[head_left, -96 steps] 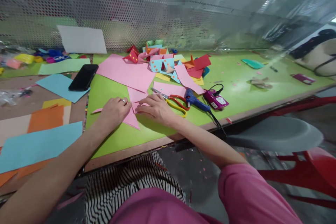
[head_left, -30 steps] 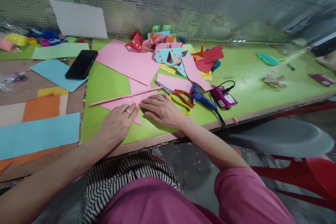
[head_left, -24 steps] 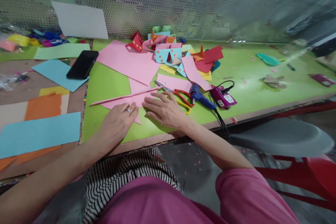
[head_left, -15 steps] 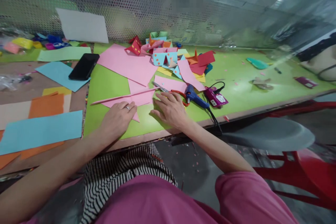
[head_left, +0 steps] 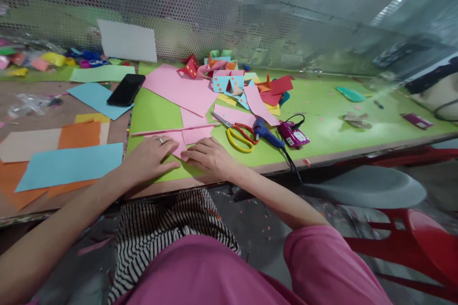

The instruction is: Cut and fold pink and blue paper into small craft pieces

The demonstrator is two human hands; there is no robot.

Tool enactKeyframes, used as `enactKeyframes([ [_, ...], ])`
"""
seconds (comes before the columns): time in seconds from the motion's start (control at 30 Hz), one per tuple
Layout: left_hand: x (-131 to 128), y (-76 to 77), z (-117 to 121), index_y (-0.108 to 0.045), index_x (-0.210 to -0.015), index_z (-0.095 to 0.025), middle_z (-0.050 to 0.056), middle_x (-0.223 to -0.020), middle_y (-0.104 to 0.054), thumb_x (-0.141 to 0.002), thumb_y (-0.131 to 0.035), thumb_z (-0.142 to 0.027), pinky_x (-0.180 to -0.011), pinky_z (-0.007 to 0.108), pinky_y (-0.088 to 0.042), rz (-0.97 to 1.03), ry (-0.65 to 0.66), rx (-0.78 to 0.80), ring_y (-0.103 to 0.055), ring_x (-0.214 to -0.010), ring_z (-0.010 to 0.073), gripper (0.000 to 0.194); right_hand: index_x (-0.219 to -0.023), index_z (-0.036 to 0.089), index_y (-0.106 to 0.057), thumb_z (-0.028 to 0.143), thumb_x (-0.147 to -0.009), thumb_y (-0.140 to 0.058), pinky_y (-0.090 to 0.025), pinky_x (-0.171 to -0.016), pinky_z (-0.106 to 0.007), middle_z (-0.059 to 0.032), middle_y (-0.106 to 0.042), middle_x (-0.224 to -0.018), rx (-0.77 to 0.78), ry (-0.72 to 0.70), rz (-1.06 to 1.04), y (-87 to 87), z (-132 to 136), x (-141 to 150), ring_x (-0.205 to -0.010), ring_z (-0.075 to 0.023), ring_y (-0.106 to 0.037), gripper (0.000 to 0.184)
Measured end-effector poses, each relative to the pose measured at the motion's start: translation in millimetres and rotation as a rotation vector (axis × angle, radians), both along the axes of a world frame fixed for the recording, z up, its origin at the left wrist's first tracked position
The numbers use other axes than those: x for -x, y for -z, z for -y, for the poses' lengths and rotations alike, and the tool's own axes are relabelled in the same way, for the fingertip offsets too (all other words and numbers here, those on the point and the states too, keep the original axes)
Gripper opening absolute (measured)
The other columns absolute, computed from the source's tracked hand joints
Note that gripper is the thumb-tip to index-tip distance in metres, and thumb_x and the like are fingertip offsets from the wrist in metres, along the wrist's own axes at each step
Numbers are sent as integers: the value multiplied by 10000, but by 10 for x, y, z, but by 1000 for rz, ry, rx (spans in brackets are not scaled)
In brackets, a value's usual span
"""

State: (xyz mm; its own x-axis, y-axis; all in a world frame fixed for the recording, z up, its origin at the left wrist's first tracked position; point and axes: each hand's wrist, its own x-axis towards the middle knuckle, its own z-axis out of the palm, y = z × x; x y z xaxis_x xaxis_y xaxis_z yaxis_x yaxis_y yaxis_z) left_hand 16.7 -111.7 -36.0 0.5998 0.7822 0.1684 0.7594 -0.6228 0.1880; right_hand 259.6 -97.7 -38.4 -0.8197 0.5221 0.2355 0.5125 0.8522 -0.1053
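Observation:
A folded pink paper (head_left: pixel 195 134) lies on the green table (head_left: pixel 322 124) near its front edge. My left hand (head_left: pixel 148 158), with a ring on one finger, rests flat on the paper's left part, fingers stretched out. My right hand (head_left: pixel 209 157) lies flat beside it, fingertips pressing the paper's lower point. The two hands nearly touch. Neither hand grips anything.
Yellow-and-red scissors (head_left: pixel 238 134), a blue glue gun (head_left: pixel 266 133) with a black cord and a purple gadget (head_left: pixel 293 134) lie right of my hands. A black phone (head_left: pixel 126 89), a large pink sheet (head_left: pixel 179 89), folded paper pieces (head_left: pixel 229 78) and blue (head_left: pixel 71 166) and orange sheets (head_left: pixel 79 134) surround them.
My right hand pulled back from near the scissors to the paper's lower point beside my left hand. My left hand slid a little lower on the paper. The view shifted slightly.

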Motion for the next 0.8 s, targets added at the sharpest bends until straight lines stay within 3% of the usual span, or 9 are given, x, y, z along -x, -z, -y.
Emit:
enactKeyframes([
  [0.2, 107, 101, -5, -699, -1012, -166, 115, -999, -744, -1031, -465, -359, -748, 333, -493, -29, 139, -253, -682, -874, 227, 304, -1233, 158, -672, 285, -1056, -486, -462, -902, -360, -94, -765, -1098, 203, -104, -209, 10, 58, 110, -971, -197, -622, 287],
  [0.33, 99, 93, 17, -702, -870, -159, 104, -795, -726, -1040, -384, -255, -636, 320, -447, -64, 90, -335, -673, -721, 223, 373, -1350, 159, -604, 172, -1004, -517, -474, -876, -364, -98, -742, -1101, 214, -88, -283, 5, -18, 114, -989, -207, -614, 358],
  [0.4, 85, 80, 21, -707, -877, -157, 94, -716, -709, -1050, -362, -296, -582, 312, -410, -75, -2, -310, -665, -660, 226, 410, -1334, 169, -623, 209, -1008, -533, -461, -902, -380, -110, -718, -1127, 143, 0, -281, 17, -100, 130, -1024, -225, -589, 341],
  [0.5, 61, 40, 21, -719, -956, -148, 104, -732, -729, -1053, -357, -365, -561, 311, -386, -59, -121, -191, -668, -649, 238, 433, -1131, 206, -724, 300, -1018, -558, -442, -923, -392, -102, -690, -1106, 111, 96, -251, 32, -245, 179, -1019, -236, -560, 221],
  [0.67, 25, -32, 34, -707, -981, -166, 93, -864, -760, -1037, -401, -384, -637, 306, -415, 87, -218, 14, -685, -768, 227, 379, -972, 195, -718, 269, -994, -599, -431, -899, -365, -83, -667, -1052, 204, 127, -246, 25, -366, 258, -972, -216, -542, 141],
  [0.8, 12, -2, 26, -689, -917, -182, 66, -902, -744, -987, -495, -438, -762, 319, -457, 279, -248, 57, -658, -841, 215, 328, -936, 166, -693, 217, -963, -608, -410, -925, -376, -87, -658, -1026, 226, 166, -249, 21, -328, 286, -958, -214, -540, 102],
])
